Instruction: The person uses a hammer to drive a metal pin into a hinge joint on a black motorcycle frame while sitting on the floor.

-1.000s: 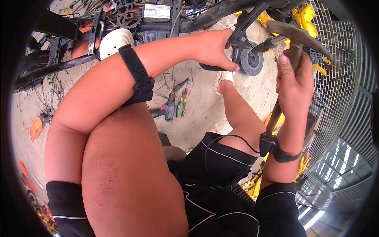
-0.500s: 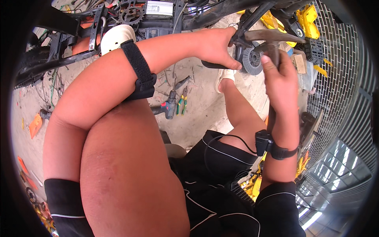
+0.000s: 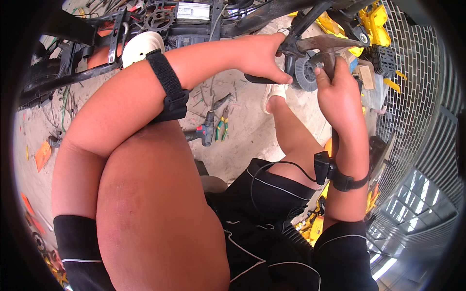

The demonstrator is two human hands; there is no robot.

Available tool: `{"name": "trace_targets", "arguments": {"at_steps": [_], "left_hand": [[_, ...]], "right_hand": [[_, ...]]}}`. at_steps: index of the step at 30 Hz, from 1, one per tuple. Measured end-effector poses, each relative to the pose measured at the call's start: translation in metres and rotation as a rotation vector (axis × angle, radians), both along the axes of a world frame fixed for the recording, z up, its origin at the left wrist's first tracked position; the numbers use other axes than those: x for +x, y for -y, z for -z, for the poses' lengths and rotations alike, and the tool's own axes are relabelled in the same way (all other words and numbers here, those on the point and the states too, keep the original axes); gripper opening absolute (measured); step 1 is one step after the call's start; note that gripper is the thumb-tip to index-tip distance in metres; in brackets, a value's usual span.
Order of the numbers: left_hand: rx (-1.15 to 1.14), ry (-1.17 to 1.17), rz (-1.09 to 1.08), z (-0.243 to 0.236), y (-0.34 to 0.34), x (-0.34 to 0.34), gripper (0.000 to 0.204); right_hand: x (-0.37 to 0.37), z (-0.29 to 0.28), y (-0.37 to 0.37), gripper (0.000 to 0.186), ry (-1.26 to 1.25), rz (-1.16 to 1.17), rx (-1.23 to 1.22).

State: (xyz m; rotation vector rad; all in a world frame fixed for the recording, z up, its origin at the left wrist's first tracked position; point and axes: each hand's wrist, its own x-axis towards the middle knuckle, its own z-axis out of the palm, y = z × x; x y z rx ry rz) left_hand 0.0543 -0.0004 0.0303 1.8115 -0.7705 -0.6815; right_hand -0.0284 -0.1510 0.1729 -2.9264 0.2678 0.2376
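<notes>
My left hand (image 3: 262,59) reaches across to the vehicle frame and is closed around a black metal part (image 3: 290,47) at its right end. The thumb shows on the near side, and the other fingers are largely hidden behind the part. My right hand (image 3: 341,99) grips a hammer (image 3: 326,43) high on its handle, thumb along the shaft. One end of the worn, rust-brown hammer head is right beside the black part; whether they touch I cannot tell. Behind the hammer and the part is a grey ribbed wheel (image 3: 306,72), partly covered.
Along the top runs the black vehicle frame (image 3: 252,24) with a toothed sprocket (image 3: 159,20) and a white-labelled box (image 3: 193,12). A cordless drill (image 3: 206,130) and green-handled pliers (image 3: 222,124) lie on the concrete floor. Yellow plastic parts (image 3: 374,24) are at the upper right.
My right hand and the hammer have shifted slightly left, bringing the hammer head closer to the black part. My left hand keeps its hold, with the view shifted a little.
</notes>
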Motion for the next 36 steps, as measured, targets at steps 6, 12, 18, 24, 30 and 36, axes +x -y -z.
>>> {"name": "trace_targets", "arguments": {"at_steps": [6, 12, 18, 24, 30, 36], "left_hand": [[0.005, 0.002, -0.007, -0.005, -0.001, -0.002, 0.082], [-0.013, 0.029, -0.008, -0.001, -0.002, -0.001, 0.081], [-0.016, -0.003, -0.003, 0.0, 0.001, -0.001, 0.081], [-0.029, -0.011, -0.004, -0.001, -0.002, 0.0, 0.084], [-0.021, 0.037, -0.012, 0.004, 0.002, -0.001, 0.084], [-0.066, 0.08, -0.04, 0.014, 0.003, -0.001, 0.089]], "right_hand": [[-0.009, 0.003, 0.006, 0.024, 0.062, 0.067, 0.144], [-0.007, -0.024, 0.009, 0.024, 0.286, 0.112, 0.288], [-0.012, 0.019, 0.002, 0.032, 0.075, 0.1, -0.022], [-0.007, 0.003, -0.002, 0.03, 0.029, 0.053, 0.005], [-0.009, -0.008, 0.006, 0.021, 0.223, 0.119, 0.231], [-0.018, 0.0, 0.003, 0.022, 0.562, -0.003, 0.065]]}}
